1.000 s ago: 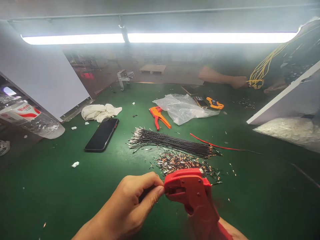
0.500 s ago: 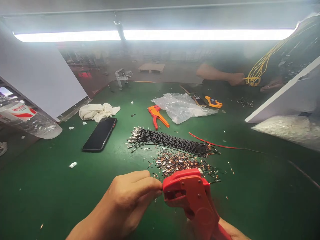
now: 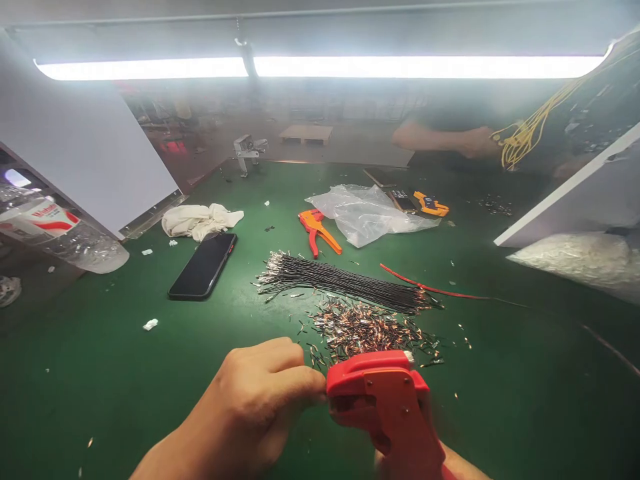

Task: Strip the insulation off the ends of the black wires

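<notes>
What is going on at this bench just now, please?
The right hand grips a red wire stripper, and the left hand is at its nose; anything between the left hand's fingers is hidden. Just beyond lies a heap of wire scraps, with a bundle of black wires behind it. An orange-and-red wire stripper lies by a clear plastic bag. Farther back, a co-worker's hand is at some yellow wires.

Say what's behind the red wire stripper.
Beyond the red wire stripper: wire clippings, then the black wire bundle. The right hand shows only partly behind the tool's handle; its grip is covered.
</notes>
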Tool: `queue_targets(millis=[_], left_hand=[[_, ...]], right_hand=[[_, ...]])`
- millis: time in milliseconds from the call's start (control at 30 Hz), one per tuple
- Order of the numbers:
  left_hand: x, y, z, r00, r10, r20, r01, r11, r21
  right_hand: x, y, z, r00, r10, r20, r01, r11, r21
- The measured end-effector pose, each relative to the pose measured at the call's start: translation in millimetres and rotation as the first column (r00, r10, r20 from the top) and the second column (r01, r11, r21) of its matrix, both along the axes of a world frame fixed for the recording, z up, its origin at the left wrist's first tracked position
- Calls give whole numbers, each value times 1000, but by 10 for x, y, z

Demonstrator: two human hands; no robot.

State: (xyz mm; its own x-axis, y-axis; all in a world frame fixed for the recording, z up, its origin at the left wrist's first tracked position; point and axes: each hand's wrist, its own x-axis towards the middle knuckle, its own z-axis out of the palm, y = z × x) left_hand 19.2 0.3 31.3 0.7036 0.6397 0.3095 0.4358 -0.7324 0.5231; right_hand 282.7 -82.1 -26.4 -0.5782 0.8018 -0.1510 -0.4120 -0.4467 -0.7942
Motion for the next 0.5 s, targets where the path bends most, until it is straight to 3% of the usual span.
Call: queue_targets(millis=[133,267,400,500], left_hand=[[19,-2,26,999,-12,48,11,1000,8],[33,15,58,993,-26,119,29,999,-24],[9,33,55,991,0,132,23,985,-169],[-24,37,15,993,40,108,0,940,-341]], right_hand=[[-28,17,68,1000,19,24,-19,1000,14],[-49,135,11,997,-39,72,38,999,15],[-84,277,-71,987,-101,125,102,995,-4],[-85,206,-87,980,-124,157,129,991,-28]])
